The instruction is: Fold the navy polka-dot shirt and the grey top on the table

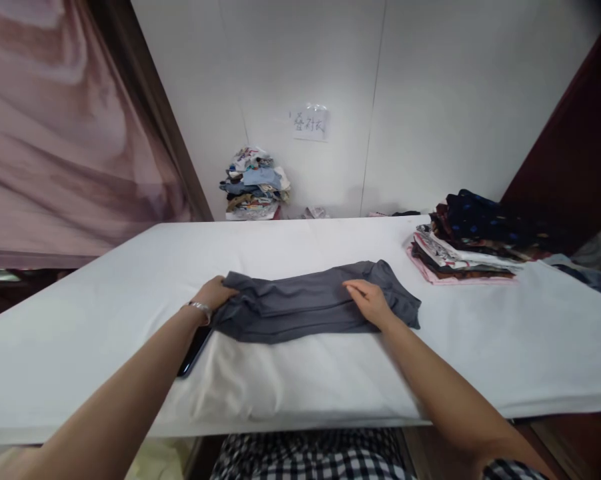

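A dark grey garment (300, 303) lies in a long folded strip across the white-covered table. Its left end is gripped by my left hand (216, 293), whose fingers curl round the edge; a bracelet circles that wrist. My right hand (369, 301) rests on the cloth towards the right end, fingers pressed together, with the fingertips on the fabric. A collar-like part shows at the garment's right end. Partly under my left wrist is a dark phone (194, 352), lying on the table.
A stack of folded clothes (460, 257) stands on the table's right side. Behind the far edge rises another clothes pile (257, 183). A paper sign (311, 125) hangs on the wall. A pink curtain (65, 133) is at the left.
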Motion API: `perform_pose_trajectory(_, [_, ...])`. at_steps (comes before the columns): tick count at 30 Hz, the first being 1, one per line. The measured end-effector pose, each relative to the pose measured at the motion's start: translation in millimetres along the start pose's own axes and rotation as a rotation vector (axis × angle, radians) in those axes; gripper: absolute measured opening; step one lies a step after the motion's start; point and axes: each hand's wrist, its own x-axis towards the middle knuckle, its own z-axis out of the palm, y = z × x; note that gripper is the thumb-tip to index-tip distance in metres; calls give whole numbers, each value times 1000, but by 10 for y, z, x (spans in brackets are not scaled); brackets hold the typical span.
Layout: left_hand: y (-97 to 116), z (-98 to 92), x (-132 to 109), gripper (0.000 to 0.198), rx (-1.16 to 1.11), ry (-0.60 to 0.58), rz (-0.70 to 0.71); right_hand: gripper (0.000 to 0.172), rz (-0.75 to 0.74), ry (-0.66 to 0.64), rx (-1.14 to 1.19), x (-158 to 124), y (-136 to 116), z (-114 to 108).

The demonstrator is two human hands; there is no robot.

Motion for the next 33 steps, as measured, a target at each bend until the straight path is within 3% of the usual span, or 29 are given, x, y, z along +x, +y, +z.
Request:
perform_pose_trajectory(3, [583,191,-43,38,-54,-159,-66,29,155,125,88,27,125,-147])
perform_pose_trajectory(7, [1299,868,-150,59,-102,-286,27,34,288,171,165,18,312,-278])
perform_pose_trajectory(10, [1500,1385,-252,74,-142,-421,98,33,325,175,175,16,414,-346])
perform_pose_trajectory(12, [1434,1540,-280,72,-115,-434,164,33,335,191,184,24,446,-385])
perform_pose_trajectory(15, [1121,1453,-235,64,-39,-287,205,33,334,216,175,34,423,-410])
perform_pose_trajectory(18, [744,1250,-182,65,16,-184,101,31,263,172,126,24,311,-345])
perform_pose_trajectory(21, [506,1232,-213,55,14,-227,-30,32,88,-55,41,-6,160,-192])
perform_pose_trajectory(23, [470,1316,-257,43,-23,-271,-64,33,-27,-282,-43,-24,80,-95])
perform_pose_trajectory(25, [507,1380,-287,30,-74,-279,-58,31,-82,-405,-101,-32,35,-51])
perform_pose_trajectory(27, [558,1340,-289,23,-124,-255,-34,29,-86,-354,-115,-32,21,-76])
perform_pose_trajectory(29, [553,1177,-265,24,-154,-212,-15,28,-69,-228,-112,-27,27,-140])
perform_pose_trajectory(31, [456,942,-227,25,-111,-134,-4,28,-50,-135,-119,-27,45,-186])
perform_pose_trajectory(33, [280,719,-196,23,6,-53,-11,29,-41,-168,-134,-37,71,-171])
